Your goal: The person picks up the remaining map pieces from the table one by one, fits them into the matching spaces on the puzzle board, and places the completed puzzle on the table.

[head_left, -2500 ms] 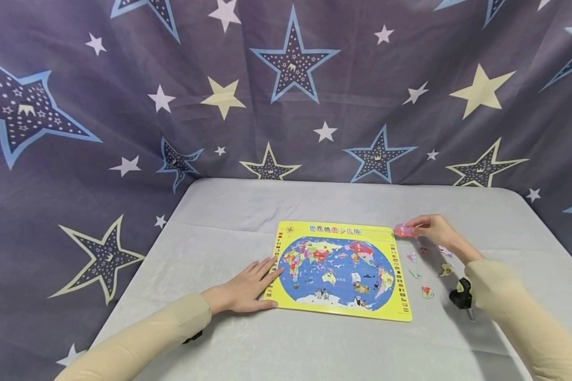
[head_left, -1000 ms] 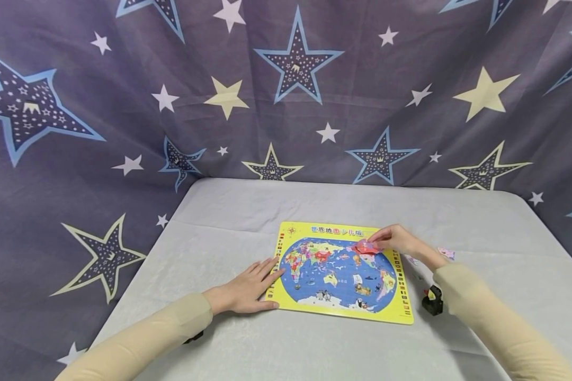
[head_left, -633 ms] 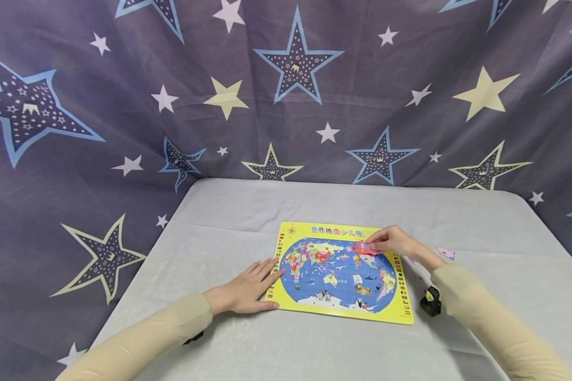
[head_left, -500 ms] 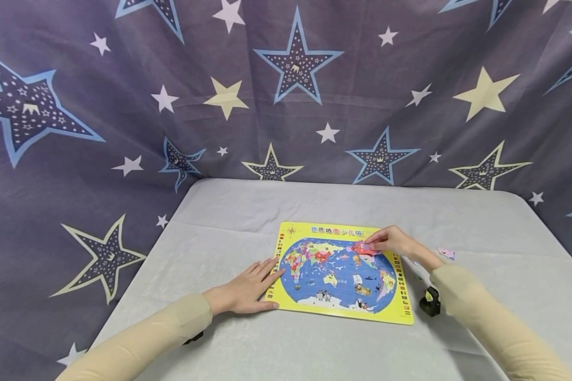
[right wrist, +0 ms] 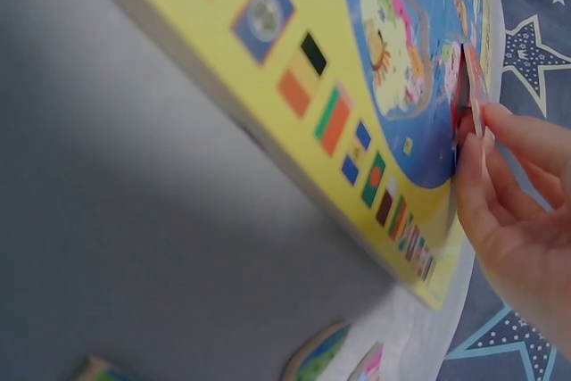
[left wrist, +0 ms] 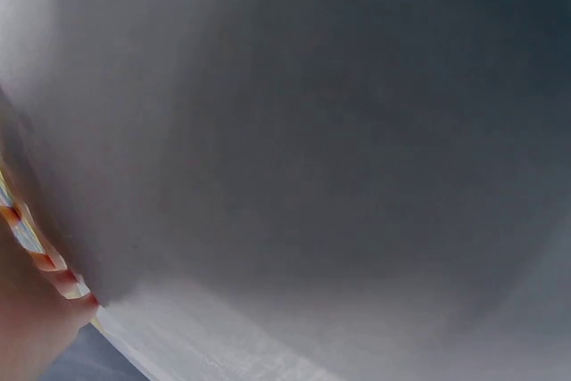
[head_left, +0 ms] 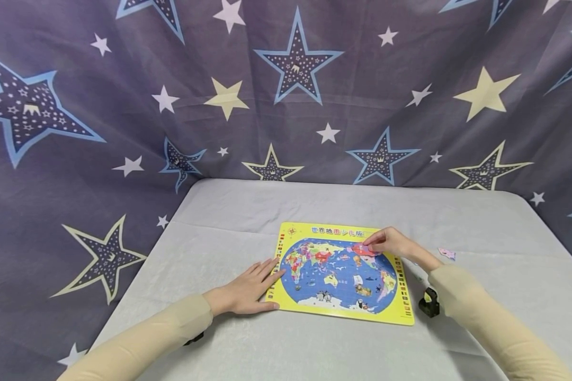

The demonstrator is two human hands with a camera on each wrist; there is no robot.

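A yellow-bordered world map puzzle board (head_left: 343, 315) lies on the grey-covered table. My left hand (head_left: 245, 288) rests with straight fingers on its left edge; the left wrist view catches only part of that hand (left wrist: 40, 318) at lower left. Over the map's upper right, my right hand (head_left: 393, 242) pinches a red puzzle piece (head_left: 362, 248) between thumb and fingers. In the right wrist view the red puzzle piece (right wrist: 477, 86) stands tilted, one edge raised off the board, with dark recess showing beneath. Fingers hide part of the piece.
Right of the board lies a pink loose piece (head_left: 446, 254). The right wrist view shows a green-and-blue piece (right wrist: 318, 356) and another pink-edged piece (right wrist: 370, 365) near the board's corner. A black wrist camera (head_left: 429, 303) hangs under the right sleeve. A star-patterned curtain (head_left: 314, 132) stands behind the table.
My right hand has carried the red puzzle piece leftward from beside the board onto the map's upper right. Since then it has shifted only slightly, and the piece sits flatter. My left hand stays put.
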